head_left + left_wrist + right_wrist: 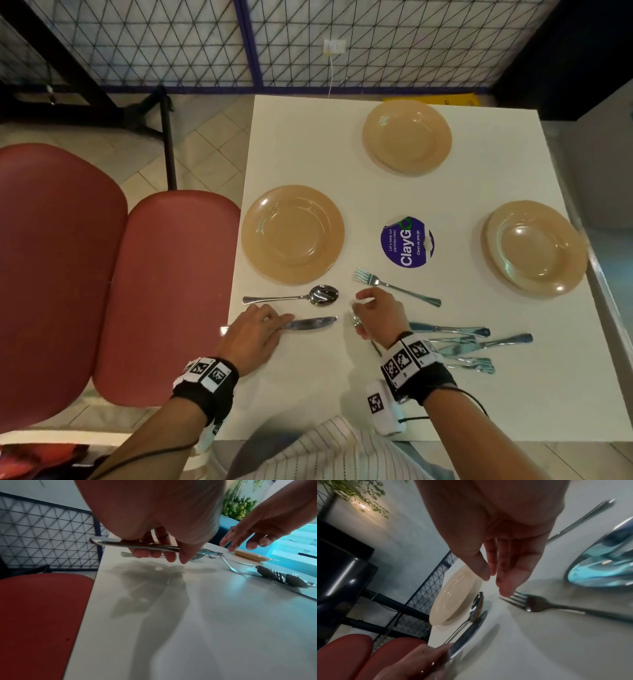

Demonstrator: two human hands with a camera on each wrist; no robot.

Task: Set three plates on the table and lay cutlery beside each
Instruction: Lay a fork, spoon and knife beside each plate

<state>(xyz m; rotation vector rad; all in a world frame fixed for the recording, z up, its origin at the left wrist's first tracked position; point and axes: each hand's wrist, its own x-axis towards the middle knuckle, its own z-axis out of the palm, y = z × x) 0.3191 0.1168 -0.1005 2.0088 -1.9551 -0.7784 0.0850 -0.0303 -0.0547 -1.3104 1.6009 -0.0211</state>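
Note:
Three tan plates stand on the white table (428, 404): a left plate (293, 234), a far plate (407, 137) and a right plate (536, 248). A spoon (294, 297) lies just below the left plate. My left hand (274, 323) grips the handle of a knife (308, 323) and holds it level, low over the table, parallel to the spoon; the grip shows on the knife (137, 545) in the left wrist view. My right hand (363, 308) hovers with relaxed fingers, empty, over a fork (539, 607). Another fork (394, 286) lies slantwise beyond it.
A pile of spare cutlery (462, 346) lies on the table right of my right wrist. A round blue sticker (407, 241) sits between the plates. Two red chair seats (164, 291) stand against the table's left edge. A wire-mesh fence (171, 44) runs behind.

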